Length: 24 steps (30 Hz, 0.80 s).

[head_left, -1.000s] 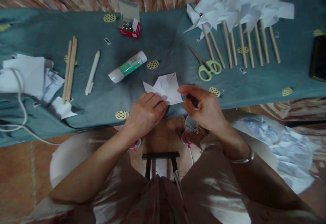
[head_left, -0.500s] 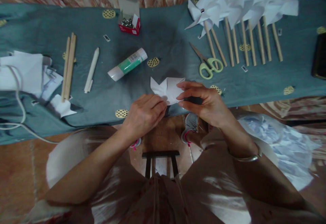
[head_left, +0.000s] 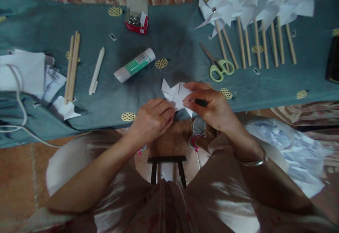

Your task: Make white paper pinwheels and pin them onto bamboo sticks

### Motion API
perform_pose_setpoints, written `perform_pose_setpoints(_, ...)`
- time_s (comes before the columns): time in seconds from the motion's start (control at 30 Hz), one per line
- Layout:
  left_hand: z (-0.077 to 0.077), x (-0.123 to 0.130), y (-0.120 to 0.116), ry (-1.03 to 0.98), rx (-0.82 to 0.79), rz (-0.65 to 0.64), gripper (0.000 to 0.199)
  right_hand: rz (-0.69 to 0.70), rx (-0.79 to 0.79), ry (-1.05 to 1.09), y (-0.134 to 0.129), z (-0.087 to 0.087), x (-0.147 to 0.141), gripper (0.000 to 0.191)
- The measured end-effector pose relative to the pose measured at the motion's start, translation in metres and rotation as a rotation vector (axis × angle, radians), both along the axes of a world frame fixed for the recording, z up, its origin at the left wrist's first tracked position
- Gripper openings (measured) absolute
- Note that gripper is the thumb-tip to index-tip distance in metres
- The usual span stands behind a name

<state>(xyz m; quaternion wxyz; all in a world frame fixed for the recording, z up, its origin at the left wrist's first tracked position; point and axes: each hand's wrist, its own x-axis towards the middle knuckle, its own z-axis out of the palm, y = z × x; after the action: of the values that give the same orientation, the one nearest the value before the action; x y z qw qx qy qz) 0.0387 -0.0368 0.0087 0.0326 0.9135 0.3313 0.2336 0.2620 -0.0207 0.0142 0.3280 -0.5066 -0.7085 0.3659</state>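
Half-folded paper pinwheel (head_left: 179, 99) in both hands.
At the tablecloth's (head_left: 106, 121) near edge, the left hand (head_left: 153, 118), fingers together, holds it; the right hand (head_left: 215, 105) pinches its right side.

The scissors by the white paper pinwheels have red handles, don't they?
Not red: the head view shows light green handles on the scissors by the white paper pinwheels.

Silver wrist bangle (head_left: 255, 163), pale trousers (head_left: 222, 187), grey shoes with pink trim (head_left: 198, 127)

Two hands (head_left: 153, 118), nine pinwheel sticks (head_left: 257, 45), one glue stick (head_left: 135, 65)
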Motion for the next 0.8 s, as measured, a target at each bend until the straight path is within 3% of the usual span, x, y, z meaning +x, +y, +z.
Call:
perform_pose_setpoints(0.37,-0.001,0.003,-0.003,-0.102,-0.058,-0.003,0.017,0.009,0.132,-0.152,-0.001,-0.003,-0.011,0.007)
perform_pose_setpoints(0.8,0.0,0.004,-0.003,-0.091,-0.087,-0.025,0.016,-0.017,0.102,-0.15,-0.002,-0.002,-0.018,0.011)
